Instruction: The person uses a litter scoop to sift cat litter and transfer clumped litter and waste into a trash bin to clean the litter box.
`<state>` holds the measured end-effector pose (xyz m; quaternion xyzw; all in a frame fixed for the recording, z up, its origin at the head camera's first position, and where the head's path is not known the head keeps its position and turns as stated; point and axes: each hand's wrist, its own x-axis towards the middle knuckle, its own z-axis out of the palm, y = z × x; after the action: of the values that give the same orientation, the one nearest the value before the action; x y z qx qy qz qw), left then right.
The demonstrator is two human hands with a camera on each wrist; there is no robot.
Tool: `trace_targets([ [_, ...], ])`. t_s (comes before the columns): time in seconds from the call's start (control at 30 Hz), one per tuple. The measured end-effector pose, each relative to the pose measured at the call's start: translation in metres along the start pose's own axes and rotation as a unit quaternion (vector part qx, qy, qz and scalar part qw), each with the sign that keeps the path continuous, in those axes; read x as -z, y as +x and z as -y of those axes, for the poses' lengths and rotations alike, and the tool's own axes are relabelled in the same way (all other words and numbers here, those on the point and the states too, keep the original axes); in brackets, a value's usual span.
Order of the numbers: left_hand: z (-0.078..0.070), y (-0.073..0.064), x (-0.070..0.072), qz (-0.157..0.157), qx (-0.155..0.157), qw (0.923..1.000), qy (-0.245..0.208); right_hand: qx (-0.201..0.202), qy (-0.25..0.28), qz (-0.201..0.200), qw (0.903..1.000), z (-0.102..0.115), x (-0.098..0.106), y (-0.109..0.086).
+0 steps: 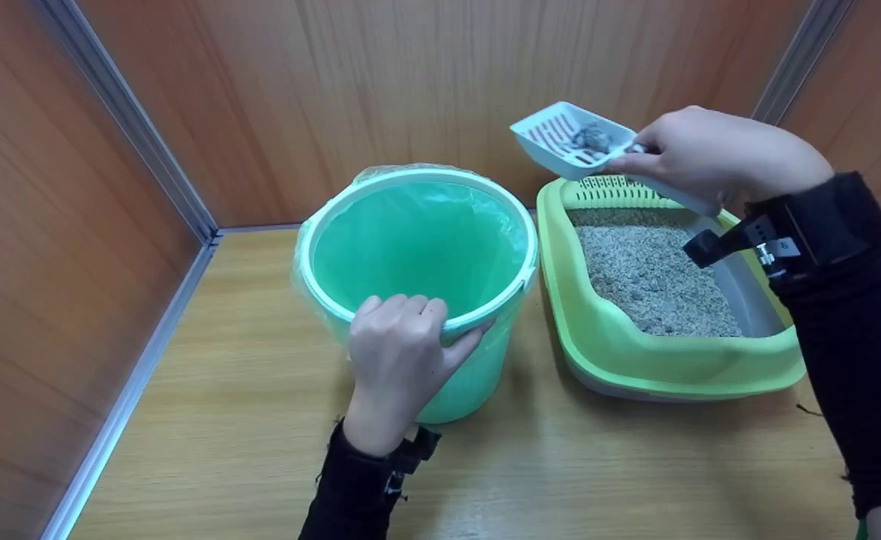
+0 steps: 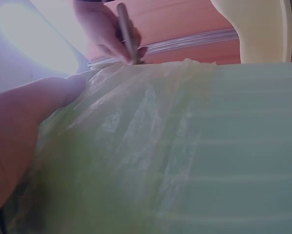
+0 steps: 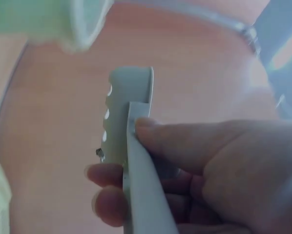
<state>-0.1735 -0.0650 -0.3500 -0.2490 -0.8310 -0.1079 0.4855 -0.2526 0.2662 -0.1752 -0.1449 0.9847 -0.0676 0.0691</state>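
Note:
My left hand [image 1: 403,352] grips the near rim of a green bin [image 1: 477,375], its fingers over the edge and the thumb along the outside. A clear plastic liner [image 2: 136,122] covers the bin's rim and hangs down its outer wall. In my right hand [image 1: 725,154] is a pale blue slotted litter scoop [image 1: 549,154], held by its handle [image 3: 146,185] above the back of the litter box. Grey clumps [image 1: 591,141] lie in the scoop near the handle end. The green-rimmed litter box [image 1: 680,367] stands right of the bin.
Grey granular litter [image 1: 654,277] fills the box's bottom. Wood-grain panels [image 1: 425,82] with metal edge strips [image 1: 140,367] rise behind and at both sides. Wooden floor [image 1: 245,420] lies left of and in front of the bin.

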Motion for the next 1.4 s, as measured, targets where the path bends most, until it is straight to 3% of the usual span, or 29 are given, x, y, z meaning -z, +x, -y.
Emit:
trace_targets([
  [0.23,-0.001,0.002,-0.004,0.003,0.001,1.0000,-0.004,0.077,-0.024,-0.004,0.9967,0.047,-0.002,-0.004],
  [0.47,0.000,0.003,-0.005,0.016,0.006,0.9999,-0.001,0.130,-0.069,-0.024,0.9888,0.083,-0.014,-0.002],
  [0.73,-0.003,0.004,-0.006,0.028,0.004,0.9996,0.007,0.174,-0.163,-0.098,0.9662,0.100,-0.044,0.014],
  [0.83,-0.004,0.005,-0.008,0.021,0.002,0.9997,0.010,0.192,-0.199,-0.149,0.9494,0.100,-0.056,0.017],
  [1.07,-0.006,0.006,-0.010,0.008,0.001,1.0000,0.004,0.235,-0.274,-0.266,0.8940,0.100,-0.071,0.018],
  [1.4,-0.007,0.007,-0.011,0.010,0.004,0.9999,-0.006,0.254,-0.411,-0.334,0.8090,0.102,-0.077,0.019],
])
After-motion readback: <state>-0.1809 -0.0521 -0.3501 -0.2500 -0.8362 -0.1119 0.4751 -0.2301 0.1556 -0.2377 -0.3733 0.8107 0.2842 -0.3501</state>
